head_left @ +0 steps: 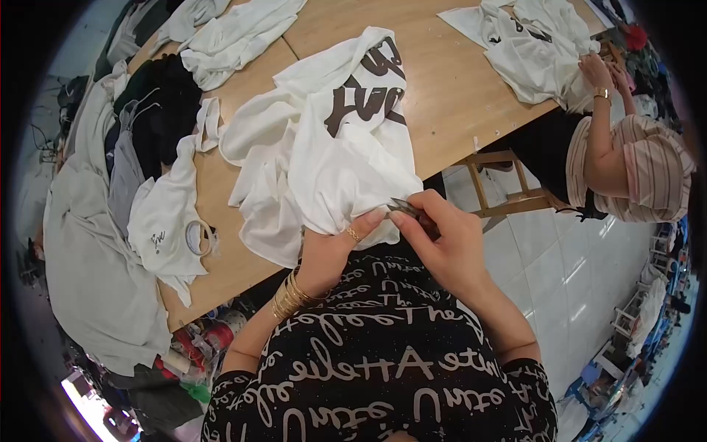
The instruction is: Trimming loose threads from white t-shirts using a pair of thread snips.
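A white garment (353, 162) with large dark lettering lies over the table's front edge, its near part gathered up in front of me. My left hand (328, 254), with a ring and several gold bracelets, pinches the near edge of this cloth between thumb and fingers. My right hand (453, 239) is closed around small dark thread snips (403, 205). Their pointed blades touch or nearly touch the fabric beside my left thumb; whether they have hold of a thread is too small to tell. My left fingers are partly hidden behind the cloth.
Left on the wooden table (434, 125) lie a small white garment (166, 243), a tape roll (197, 238), black cloth (166, 110) and draped grey fabric (96, 272). At right, a co-worker's hands (600, 74) handle another white garment (523, 62), near a wooden stool (515, 200).
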The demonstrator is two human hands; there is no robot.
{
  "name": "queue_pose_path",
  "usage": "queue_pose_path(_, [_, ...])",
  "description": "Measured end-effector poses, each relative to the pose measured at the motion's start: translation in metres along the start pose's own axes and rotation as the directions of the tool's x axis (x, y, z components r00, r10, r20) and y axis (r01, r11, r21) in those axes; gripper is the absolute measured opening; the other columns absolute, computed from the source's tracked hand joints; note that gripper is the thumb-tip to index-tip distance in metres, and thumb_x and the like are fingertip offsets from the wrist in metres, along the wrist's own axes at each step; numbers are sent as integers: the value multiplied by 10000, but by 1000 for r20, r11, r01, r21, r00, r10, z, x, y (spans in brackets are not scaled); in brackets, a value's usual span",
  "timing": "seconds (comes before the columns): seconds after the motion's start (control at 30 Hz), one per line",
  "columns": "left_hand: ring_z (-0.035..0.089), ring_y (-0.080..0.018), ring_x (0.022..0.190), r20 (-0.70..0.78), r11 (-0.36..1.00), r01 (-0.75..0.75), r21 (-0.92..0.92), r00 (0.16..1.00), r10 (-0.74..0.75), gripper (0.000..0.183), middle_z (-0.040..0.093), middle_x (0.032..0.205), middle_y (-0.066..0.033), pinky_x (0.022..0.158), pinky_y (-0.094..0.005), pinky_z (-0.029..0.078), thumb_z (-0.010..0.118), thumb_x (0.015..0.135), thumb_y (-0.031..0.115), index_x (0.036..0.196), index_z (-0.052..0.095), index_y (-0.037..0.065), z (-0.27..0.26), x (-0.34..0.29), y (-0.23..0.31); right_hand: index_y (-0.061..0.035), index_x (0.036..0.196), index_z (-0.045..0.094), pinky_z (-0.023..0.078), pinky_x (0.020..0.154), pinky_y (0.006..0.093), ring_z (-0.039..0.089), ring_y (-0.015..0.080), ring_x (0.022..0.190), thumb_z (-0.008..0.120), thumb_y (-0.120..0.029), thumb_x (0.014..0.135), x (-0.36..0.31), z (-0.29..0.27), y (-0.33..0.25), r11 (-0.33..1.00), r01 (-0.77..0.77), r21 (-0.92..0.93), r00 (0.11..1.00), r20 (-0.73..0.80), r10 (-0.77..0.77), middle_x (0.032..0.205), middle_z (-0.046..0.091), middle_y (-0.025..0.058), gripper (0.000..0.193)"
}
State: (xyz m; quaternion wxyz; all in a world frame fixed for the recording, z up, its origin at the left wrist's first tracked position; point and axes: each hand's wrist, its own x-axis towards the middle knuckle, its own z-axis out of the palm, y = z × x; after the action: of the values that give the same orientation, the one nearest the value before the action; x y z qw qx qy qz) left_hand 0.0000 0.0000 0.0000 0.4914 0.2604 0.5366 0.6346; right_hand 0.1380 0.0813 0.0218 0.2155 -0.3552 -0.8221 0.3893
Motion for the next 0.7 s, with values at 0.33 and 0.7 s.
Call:
queue_pose_path(0.33, [544, -140, 935, -30, 991, 60, -122, 997, -64, 407, 578, 1026, -77, 815, -263, 435, 644, 779, 61, 1135, 467, -28, -1, 0, -5, -7, 826, 542, 311, 482, 169, 375, 9, 545, 617, -148, 816, 1, 7, 5, 492, -423, 761, 892, 256, 371, 578, 444, -48, 160])
queue_pose_path(0.7, [541, -135, 934, -20, 996, 35, -76, 999, -37, 372, 581, 1024, -78, 821, -257, 427, 651, 775, 68, 1100, 503, -34, -2, 2, -2, -45, 801, 550, 396, 416, 249, 551, 164, 462, 662, -168, 758, 1, -1, -4, 1000, 12, 27, 995, -97, -9, 637, 576, 57, 172])
